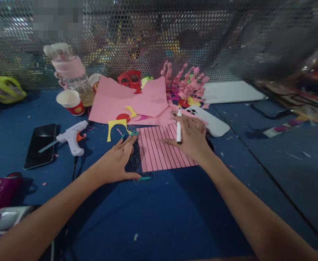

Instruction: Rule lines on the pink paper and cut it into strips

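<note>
A pink paper sheet [161, 150] ruled with dark parallel lines lies on a dark cutting mat [134, 161] in the middle of the blue table. My right hand [192, 139] rests on the sheet's right part and holds a white marker [179, 127] upright between its fingers. My left hand [118, 159] lies flat on the mat at the sheet's left edge, fingers spread and pointing away from me, holding nothing.
A white glue gun [72, 137] and a black phone [40, 145] lie to the left. Pink sheets [129, 99], yellow and red scraps, a paper cup [69, 101], a bottle [70, 70], curled pink paper pieces [187, 81] and a white phone [212, 121] sit behind. A mesh wall [202, 36] closes the back.
</note>
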`<action>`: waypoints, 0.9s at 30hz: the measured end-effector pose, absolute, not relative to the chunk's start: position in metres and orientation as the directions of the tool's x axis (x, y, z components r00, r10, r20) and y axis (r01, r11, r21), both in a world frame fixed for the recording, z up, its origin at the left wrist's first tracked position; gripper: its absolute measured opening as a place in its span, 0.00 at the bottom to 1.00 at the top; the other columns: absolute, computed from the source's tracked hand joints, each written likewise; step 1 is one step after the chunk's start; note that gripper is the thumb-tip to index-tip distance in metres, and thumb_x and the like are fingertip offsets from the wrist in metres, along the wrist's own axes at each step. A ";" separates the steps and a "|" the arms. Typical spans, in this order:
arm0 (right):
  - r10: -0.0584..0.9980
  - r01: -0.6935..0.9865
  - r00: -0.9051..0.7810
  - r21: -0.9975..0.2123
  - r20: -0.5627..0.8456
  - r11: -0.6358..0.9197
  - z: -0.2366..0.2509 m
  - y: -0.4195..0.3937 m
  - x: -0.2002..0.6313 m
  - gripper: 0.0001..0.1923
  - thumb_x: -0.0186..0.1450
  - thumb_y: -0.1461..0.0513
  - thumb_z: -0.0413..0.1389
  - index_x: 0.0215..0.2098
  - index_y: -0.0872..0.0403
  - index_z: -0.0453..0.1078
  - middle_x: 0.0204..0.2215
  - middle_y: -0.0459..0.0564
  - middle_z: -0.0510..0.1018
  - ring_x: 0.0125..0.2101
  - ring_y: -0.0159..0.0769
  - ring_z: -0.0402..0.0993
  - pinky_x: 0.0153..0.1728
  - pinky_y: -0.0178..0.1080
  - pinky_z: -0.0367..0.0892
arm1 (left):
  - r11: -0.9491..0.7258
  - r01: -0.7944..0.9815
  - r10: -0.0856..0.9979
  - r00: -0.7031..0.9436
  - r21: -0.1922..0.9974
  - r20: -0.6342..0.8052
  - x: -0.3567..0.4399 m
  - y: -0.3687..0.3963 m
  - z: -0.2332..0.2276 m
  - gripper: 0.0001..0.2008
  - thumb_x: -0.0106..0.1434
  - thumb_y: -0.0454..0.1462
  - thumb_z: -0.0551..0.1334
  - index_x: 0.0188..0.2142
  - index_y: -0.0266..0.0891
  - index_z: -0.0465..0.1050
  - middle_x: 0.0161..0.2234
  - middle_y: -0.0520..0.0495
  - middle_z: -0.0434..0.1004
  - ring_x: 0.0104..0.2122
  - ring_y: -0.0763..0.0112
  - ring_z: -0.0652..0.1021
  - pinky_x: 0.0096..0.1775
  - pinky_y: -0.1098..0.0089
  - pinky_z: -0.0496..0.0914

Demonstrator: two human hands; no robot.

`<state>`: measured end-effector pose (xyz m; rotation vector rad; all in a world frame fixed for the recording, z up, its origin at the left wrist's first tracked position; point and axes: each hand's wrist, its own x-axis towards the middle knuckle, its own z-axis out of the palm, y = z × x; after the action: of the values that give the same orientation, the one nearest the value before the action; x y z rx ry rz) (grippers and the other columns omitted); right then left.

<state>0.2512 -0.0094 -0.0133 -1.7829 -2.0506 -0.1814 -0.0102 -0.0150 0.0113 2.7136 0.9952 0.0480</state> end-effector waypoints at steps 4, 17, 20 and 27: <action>0.914 0.974 -0.090 -0.158 0.394 0.164 -0.013 -0.010 0.251 0.31 0.60 0.42 0.49 0.54 0.51 0.56 0.54 0.61 0.65 0.51 0.59 0.59 0.48 0.63 0.54 | -0.731 0.636 0.643 0.764 0.248 -0.063 -0.010 -0.015 0.012 0.51 0.54 0.57 0.58 0.63 0.30 0.33 0.64 0.27 0.46 0.63 0.51 0.48 0.61 0.52 0.50; 0.907 0.972 -0.084 -0.167 0.412 0.166 -0.015 -0.009 0.250 0.32 0.59 0.42 0.49 0.54 0.51 0.56 0.54 0.60 0.66 0.51 0.60 0.59 0.48 0.63 0.52 | -0.734 0.633 0.638 0.767 0.248 -0.067 -0.010 -0.015 0.011 0.50 0.54 0.58 0.58 0.62 0.29 0.36 0.64 0.25 0.44 0.64 0.51 0.47 0.61 0.52 0.50; 0.901 0.970 -0.098 -0.164 0.423 0.182 -0.015 -0.009 0.250 0.31 0.60 0.42 0.49 0.54 0.51 0.57 0.53 0.60 0.66 0.50 0.60 0.60 0.48 0.64 0.52 | -0.734 0.633 0.639 0.767 0.247 -0.065 -0.009 -0.015 0.012 0.49 0.55 0.58 0.58 0.62 0.29 0.36 0.64 0.25 0.44 0.64 0.51 0.47 0.61 0.52 0.50; 0.900 0.967 -0.100 -0.170 0.424 0.188 -0.015 -0.009 0.251 0.32 0.60 0.41 0.48 0.54 0.51 0.56 0.53 0.61 0.66 0.49 0.59 0.60 0.46 0.64 0.53 | -0.731 0.632 0.641 0.765 0.258 -0.059 -0.010 -0.015 0.011 0.48 0.55 0.58 0.58 0.61 0.30 0.38 0.64 0.26 0.43 0.64 0.52 0.47 0.61 0.52 0.50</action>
<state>0.2508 -0.0092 -0.0149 -1.7478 -2.0374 -0.2086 -0.0101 -0.0153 0.0111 2.6988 0.9930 0.0500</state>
